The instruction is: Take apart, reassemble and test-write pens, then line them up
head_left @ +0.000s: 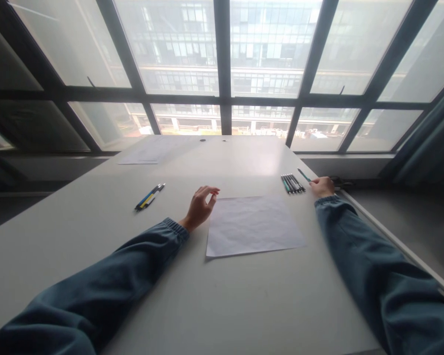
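Note:
My right hand (322, 187) is at the table's right edge, its fingers closed on one end of a slim green pen (304, 174). The pen's other end points away to the left. Just left of it, several dark and green pens (292, 183) lie side by side in a row. My left hand (202, 204) rests by the upper left corner of a sheet of white paper (253, 227), fingers loosely curved with a gap at the thumb, holding nothing. Further left lies a small bunch of pens (150, 197), blue, yellow and white among them.
Both groups of pens and the paper lie on a long white table (244, 301). More paper (142, 154) lies at its far left. Two small dark spots (203, 140) show near the far end. Beyond stand large framed windows (225, 59), with a curtain (429, 133) at right.

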Motion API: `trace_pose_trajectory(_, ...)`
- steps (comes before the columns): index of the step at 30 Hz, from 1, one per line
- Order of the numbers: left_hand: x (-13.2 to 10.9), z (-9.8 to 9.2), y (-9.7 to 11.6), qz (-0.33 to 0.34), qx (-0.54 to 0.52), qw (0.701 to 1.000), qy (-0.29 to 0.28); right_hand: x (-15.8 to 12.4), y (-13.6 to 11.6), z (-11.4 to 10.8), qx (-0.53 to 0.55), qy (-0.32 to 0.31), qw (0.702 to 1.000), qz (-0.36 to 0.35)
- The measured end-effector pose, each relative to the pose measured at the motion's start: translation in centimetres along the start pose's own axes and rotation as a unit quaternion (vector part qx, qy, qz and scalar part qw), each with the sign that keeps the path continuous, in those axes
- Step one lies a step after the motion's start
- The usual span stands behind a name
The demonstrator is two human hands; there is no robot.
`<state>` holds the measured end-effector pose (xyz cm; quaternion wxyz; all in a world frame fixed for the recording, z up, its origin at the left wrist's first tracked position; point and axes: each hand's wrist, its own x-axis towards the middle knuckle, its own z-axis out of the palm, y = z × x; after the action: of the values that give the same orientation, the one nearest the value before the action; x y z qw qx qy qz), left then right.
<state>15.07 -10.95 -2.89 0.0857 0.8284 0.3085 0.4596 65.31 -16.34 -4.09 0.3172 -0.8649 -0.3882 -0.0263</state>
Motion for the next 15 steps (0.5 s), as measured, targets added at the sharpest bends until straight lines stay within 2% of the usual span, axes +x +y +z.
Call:
trace_pose_trajectory(5,0.15,-0.31,0.54,0.027,-0.003,1.000,0.013,-0.20,-0.30,0.33,-0.041,-0.040,0.998,0.007)
trace_pose_trajectory(11,0.14,-0.34,0.63,0.034,-0.005,0.999,0.013,0.11,-0.48,0.18,-0.060,-0.070,0.996,-0.019)
trace_pose_trajectory(15,0.16,-0.31,0.68,0.033,-0.009,0.999,0.006,0.18,-0.34,0.31,-0.058,-0.063,0.996,-0.012)
